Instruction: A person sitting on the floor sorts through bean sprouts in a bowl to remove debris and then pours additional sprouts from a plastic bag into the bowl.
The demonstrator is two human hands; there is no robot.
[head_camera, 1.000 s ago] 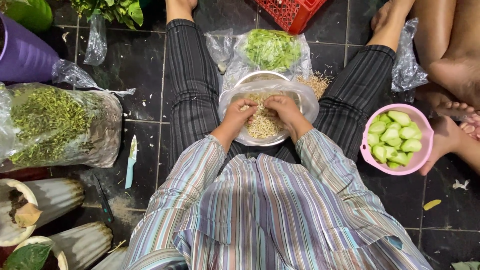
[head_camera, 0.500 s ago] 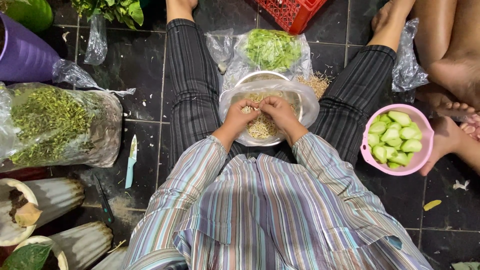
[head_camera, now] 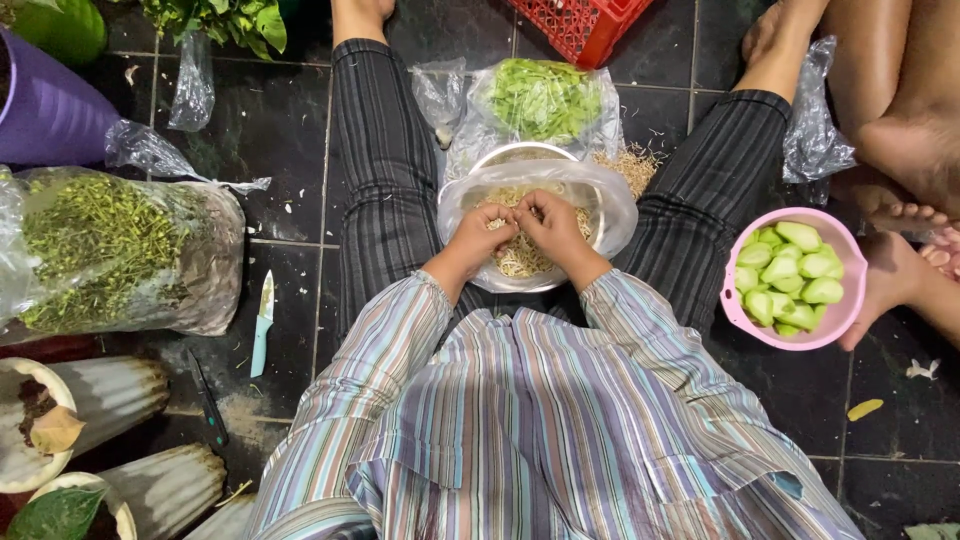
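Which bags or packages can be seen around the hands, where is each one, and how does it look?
Clear plastic bag: lines the metal bowl holding pale sprouts; left hand and right hand are inside.
Bag of light green shreds: behind the bowl, clear.
Large bag of green-yellow trimmings: far left, lying down.
Empty crumpled clear bags: top left.
No labels, signs or screens.

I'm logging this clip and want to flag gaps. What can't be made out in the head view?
- What the left hand and right hand pinch: fingertips curl together over the pale sprouts.
- Bottom of the metal bowl: covered by sprouts and a clear plastic bag.
- Red crate: cut off by the top edge.
- Second person holding the pink bowl: cut off at the right edge.
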